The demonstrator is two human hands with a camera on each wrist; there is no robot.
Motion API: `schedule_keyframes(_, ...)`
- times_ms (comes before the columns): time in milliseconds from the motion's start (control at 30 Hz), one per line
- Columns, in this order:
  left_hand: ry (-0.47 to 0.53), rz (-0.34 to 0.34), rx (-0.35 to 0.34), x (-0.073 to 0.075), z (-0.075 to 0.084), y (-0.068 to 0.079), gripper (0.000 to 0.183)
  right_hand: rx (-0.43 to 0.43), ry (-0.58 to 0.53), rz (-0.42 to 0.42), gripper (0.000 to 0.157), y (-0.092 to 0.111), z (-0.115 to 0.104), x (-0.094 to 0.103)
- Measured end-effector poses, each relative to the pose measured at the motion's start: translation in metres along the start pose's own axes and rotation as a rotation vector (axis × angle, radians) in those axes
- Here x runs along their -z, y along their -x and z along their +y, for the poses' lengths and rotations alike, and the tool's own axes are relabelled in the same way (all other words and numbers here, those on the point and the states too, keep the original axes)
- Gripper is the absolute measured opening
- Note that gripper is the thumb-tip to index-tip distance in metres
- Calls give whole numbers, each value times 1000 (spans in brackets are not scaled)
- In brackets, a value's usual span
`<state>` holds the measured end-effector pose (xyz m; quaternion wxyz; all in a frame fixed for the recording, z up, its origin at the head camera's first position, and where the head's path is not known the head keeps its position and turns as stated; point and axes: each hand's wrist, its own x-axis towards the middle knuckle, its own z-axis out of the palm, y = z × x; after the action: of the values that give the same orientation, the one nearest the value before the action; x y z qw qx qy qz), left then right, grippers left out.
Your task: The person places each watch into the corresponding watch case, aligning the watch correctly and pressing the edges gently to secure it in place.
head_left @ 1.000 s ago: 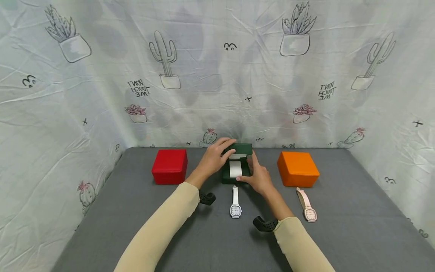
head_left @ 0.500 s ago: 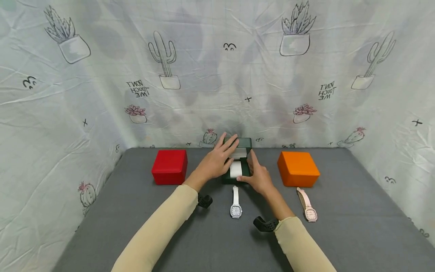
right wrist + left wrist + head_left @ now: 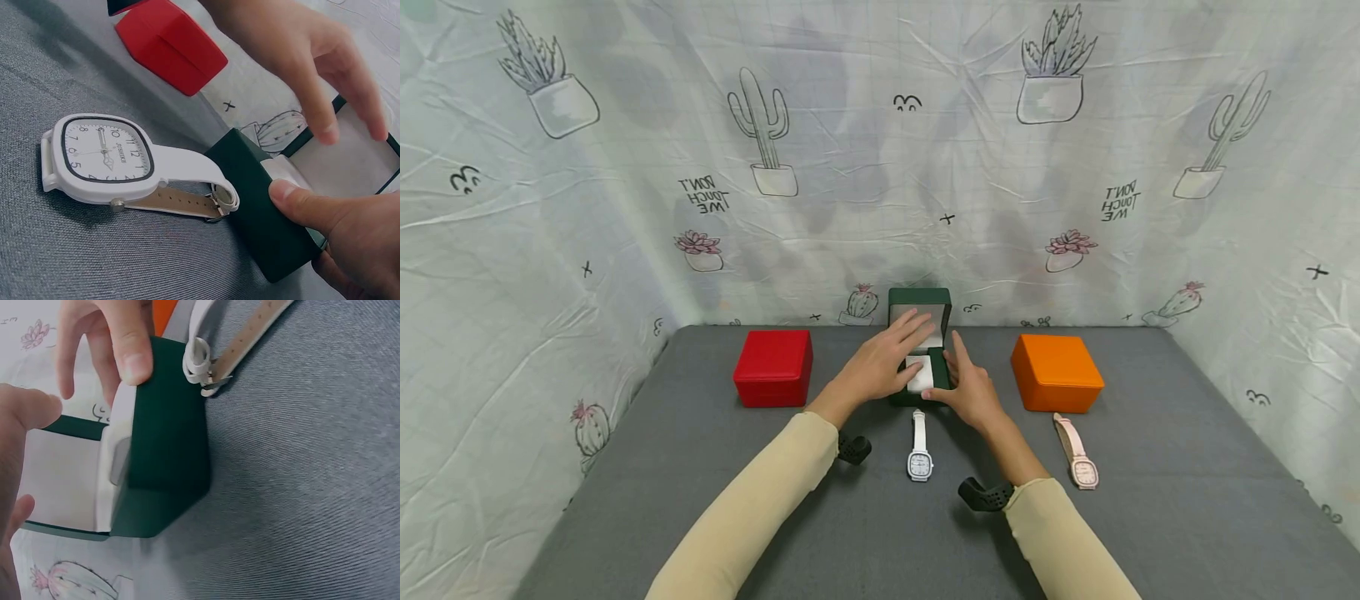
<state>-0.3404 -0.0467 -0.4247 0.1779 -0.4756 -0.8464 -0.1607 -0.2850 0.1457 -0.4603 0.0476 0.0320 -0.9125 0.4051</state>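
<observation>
In the head view a small green watch box (image 3: 898, 401) stands at the back middle of the table, its lid (image 3: 919, 296) raised to show a pale lining. A white cushion (image 3: 925, 383) sits inside. My right hand (image 3: 973, 393) grips the box at its right side, thumb on the front edge and fingers round behind. My left hand (image 3: 880, 360) hovers over the left part of the box, fingers extended in front of the lid and holding nothing. Just before the box lies a white watch (image 3: 106, 156), face up, its buckled strap end towards the box.
A closed red box (image 3: 772, 367) stands to the left and a closed orange box (image 3: 1056, 371) to the right. In front of the orange one lies a pink watch (image 3: 1083, 471). Behind the grey table (image 3: 865, 533) hangs a cactus-print cloth (image 3: 880, 167).
The green box's lid has swung up and back to upright. My left hand has come off the lid and lowered in front of it. My right hand has stayed on the box.
</observation>
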Motion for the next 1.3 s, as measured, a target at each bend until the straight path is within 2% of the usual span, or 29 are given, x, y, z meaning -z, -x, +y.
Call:
schedule_keyframes(267,79,-130,92,-8,-2,9,60,-7,12,-12,114,0,3,3)
schedule_keyframes(467,96,-216,157,-14,-3,12,61,-9,16,-16,114,1,3,3)
schedule_keyframes(633,141,-270,200,-16,-5,9,58,-11,15,-16,113,1,1,2)
schedule_keyframes(800,210,-294,193,-18,-11,3,47,-1,15,-15,112,1,0,2)
schedule_keyframes(967,221,-348,230,-18,-11,-2,42,3,23,-8,111,1,-1,2)
schedule_keyframes(1067,221,-352,241,-19,-10,-3,40,-1,22,-11,112,1,-2,2)
schedule_keyframes(1300,224,-285,232,-23,-12,-2,39,-8,11,-19,111,1,-1,-1)
